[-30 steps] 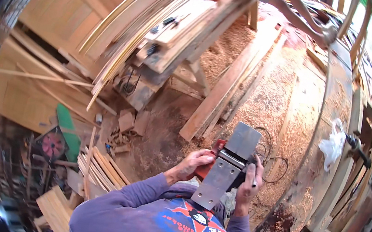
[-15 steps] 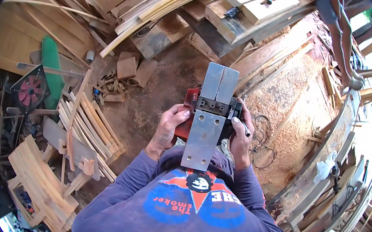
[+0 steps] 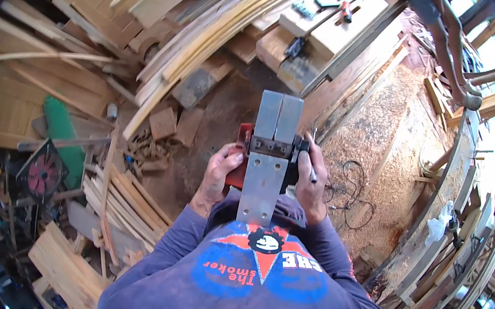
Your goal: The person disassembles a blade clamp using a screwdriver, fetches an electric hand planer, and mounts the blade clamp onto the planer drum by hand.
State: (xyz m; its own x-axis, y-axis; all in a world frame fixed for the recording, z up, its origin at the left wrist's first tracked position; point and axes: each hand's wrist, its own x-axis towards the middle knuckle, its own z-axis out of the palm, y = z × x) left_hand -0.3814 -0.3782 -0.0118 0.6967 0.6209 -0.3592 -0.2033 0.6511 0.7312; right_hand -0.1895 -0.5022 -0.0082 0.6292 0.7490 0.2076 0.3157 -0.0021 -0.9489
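I see star-and-lettering print (image 3: pixel 264 263) on a worn shirt (image 3: pixel 174 285), planer (image 3: pixel 267 147) at the waist, smooth metal sole (image 3: pixel 260 187) up, left hand (image 3: pixel 215 177) and right hand (image 3: pixel 312 188) clamped on its sides, slim rod (image 3: pixel 313 176), maybe a wrench, by right thumb

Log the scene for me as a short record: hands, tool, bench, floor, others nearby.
Left hand: gripping the red side of the planer
Right hand: on the planer's dark side, a thin metal rod along it
Planer: flat metal plates facing the camera
Bench: thick timber, red-and-black tool on top
Floor: wood shavings, coiled dark cord
Others: a person's bare legs, upper right
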